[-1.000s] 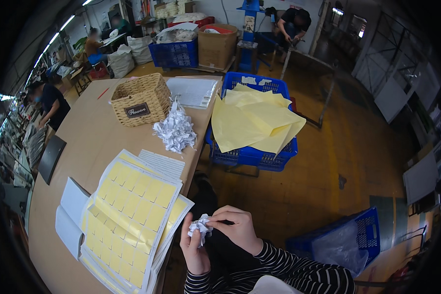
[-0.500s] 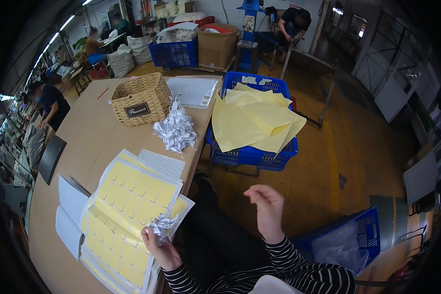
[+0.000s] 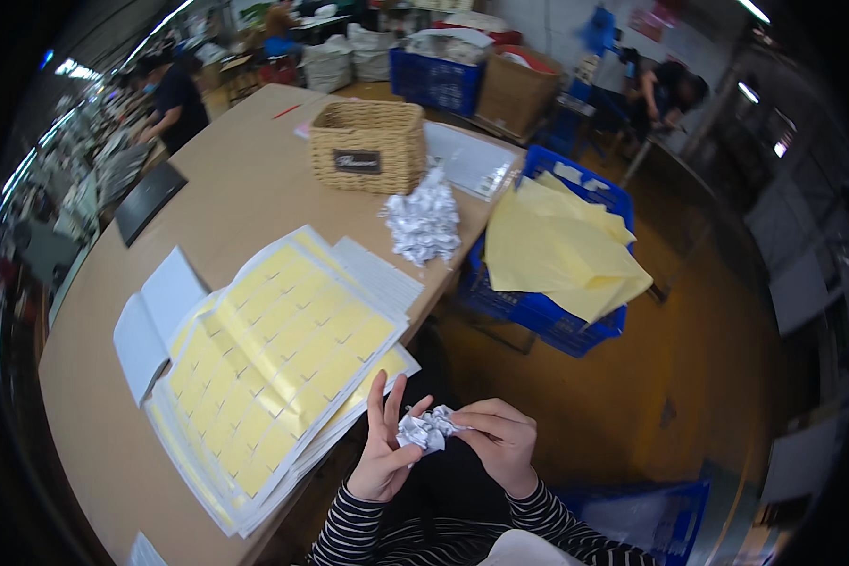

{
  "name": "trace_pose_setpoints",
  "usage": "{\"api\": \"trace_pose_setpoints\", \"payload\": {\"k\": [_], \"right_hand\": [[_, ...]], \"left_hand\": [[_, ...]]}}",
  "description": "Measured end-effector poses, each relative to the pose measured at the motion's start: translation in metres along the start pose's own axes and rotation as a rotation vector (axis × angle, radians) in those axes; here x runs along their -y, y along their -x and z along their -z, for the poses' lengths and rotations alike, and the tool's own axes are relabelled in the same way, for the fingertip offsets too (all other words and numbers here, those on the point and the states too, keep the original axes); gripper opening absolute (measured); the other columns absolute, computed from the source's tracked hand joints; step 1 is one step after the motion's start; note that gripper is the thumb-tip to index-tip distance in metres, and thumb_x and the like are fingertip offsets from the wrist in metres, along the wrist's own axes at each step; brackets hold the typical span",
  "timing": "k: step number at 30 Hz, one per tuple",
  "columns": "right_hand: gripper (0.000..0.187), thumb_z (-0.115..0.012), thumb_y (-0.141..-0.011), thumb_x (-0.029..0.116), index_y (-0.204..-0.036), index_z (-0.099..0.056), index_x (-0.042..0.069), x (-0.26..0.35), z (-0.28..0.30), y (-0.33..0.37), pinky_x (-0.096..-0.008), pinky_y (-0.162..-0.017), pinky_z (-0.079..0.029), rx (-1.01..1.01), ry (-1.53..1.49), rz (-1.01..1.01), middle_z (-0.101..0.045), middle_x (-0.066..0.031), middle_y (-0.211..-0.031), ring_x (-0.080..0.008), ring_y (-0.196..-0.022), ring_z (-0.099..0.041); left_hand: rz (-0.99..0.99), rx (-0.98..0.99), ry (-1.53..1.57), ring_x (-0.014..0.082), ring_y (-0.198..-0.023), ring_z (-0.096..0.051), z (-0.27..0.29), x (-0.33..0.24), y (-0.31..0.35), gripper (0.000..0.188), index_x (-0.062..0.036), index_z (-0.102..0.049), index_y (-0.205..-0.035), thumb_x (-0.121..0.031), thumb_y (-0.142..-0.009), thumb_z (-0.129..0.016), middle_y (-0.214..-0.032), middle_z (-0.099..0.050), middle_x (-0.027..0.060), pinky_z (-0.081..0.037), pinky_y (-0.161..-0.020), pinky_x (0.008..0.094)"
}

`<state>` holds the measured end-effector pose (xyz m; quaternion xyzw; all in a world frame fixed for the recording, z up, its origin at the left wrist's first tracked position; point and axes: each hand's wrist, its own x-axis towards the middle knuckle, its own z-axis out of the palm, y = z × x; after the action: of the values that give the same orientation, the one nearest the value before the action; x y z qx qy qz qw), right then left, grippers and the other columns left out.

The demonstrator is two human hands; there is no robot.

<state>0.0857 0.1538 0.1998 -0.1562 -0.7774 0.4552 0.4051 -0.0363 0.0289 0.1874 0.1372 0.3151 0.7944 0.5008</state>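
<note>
A small bunch of crumpled white labels or strips is between my two hands, above my lap and just off the table's edge. My left hand supports it against the thumb, with a couple of fingers stretched upward. From the other side, my right hand closes its thumb and fingertips on the bunch's right end. Left of my hands, printed yellow sheets with white margins lie stacked on the table. A larger heap of the same white strips sits farther back, beside a woven basket.
The brown table carries an open white booklet, a dark flat panel and a plastic-covered sheet. Right of it, a blue crate bears yellow sheets. Another blue crate stands low right. People work farther back.
My right hand has come left and taken hold of the bunch. My left hand has moved right, off the sheets, carrying the bunch. The view has shifted and tilted.
</note>
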Motion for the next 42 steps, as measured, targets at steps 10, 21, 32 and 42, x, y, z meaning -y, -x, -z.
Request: {"api": "trace_pose_setpoints", "payload": {"k": [10, 21, 32, 42], "right_hand": [[0.022, -0.058, -0.089, -0.006, -0.110, -0.062, -0.011, -0.008, 0.053, -0.151, -0.0301, -0.092, -0.048, -0.756, 0.126, 0.311, -0.060, -0.0126, -0.114, -0.0194, -0.107, -0.059], [0.023, -0.059, -0.086, 0.015, -0.104, -0.071, 0.006, -0.162, -0.061, -0.275, -0.0439, -0.089, -0.043, 0.052, 1.025, 0.279, -0.066, -0.0107, -0.110, -0.0284, -0.104, -0.057], [0.027, -0.064, -0.089, 0.024, -0.107, -0.069, 0.005, -0.184, -0.024, -0.309, -0.0344, -0.088, -0.041, 0.029, 0.504, -0.091, -0.058, -0.0126, -0.105, -0.0235, -0.094, -0.054], [0.020, -0.057, -0.096, 0.011, -0.110, -0.067, 0.000, -0.121, -0.031, -0.308, -0.0271, -0.081, -0.044, -0.247, 0.164, 0.195, -0.065, -0.0083, -0.105, -0.0143, -0.090, -0.057]], "left_hand": [[-0.491, -0.388, -0.340, 0.0310, -0.127, -0.047, 0.100, -0.097, 0.072, 0.062, -0.0081, -0.042, -0.138, -0.006, -0.081, -0.064, -0.139, -0.046, 0.0146, -0.036, -0.110, 0.0472], [-0.685, -1.076, -0.482, 0.0172, -0.104, -0.059, 0.161, -0.137, 0.171, 0.028, -0.0014, -0.056, -0.122, -0.013, -0.096, -0.055, -0.115, -0.060, 0.0095, -0.045, -0.096, 0.0297], [-0.237, -1.428, -1.642, 0.0348, -0.108, -0.056, 0.220, -0.099, 0.176, 0.058, 0.0024, -0.051, -0.127, -0.015, -0.077, -0.075, -0.114, -0.058, 0.0239, -0.045, -0.092, 0.0413], [-0.452, -1.573, -1.606, 0.0318, -0.093, -0.064, 0.205, -0.120, 0.170, 0.044, -0.0032, -0.061, -0.113, -0.009, -0.072, -0.076, -0.101, -0.064, 0.0186, -0.051, -0.081, 0.0379]]}}
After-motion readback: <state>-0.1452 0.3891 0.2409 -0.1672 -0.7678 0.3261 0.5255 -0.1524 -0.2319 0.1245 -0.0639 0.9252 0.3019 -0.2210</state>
